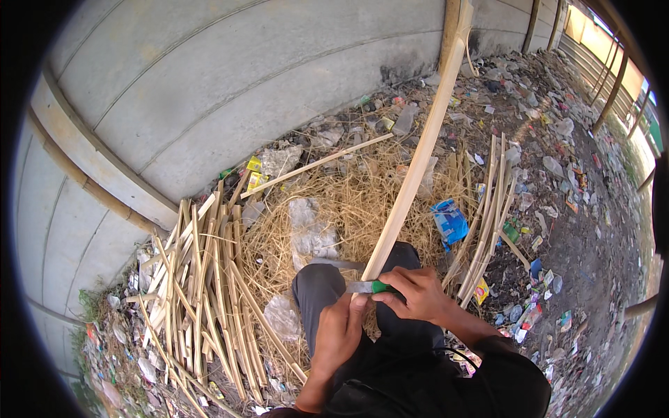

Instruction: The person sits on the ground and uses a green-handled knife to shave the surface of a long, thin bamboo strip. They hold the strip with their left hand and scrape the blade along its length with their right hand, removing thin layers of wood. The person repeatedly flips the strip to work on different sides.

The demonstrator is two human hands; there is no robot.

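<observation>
A long pale bamboo strip slants up and away from my lap, its lower end between my knees. My left hand is closed around that lower end, thumb along the strip. In my right hand is a knife with a green handle, the fingers wrapped round it. The short metal blade lies across the strip just above my left thumb. A thin curled shaving hangs by the strip's far end. My palms are hidden from view.
A heap of split bamboo strips lies to my left, and a smaller bundle to my right. Bamboo shavings cover the ground ahead. A blue plastic packet and scattered litter lie around. A grey concrete wall stands beyond.
</observation>
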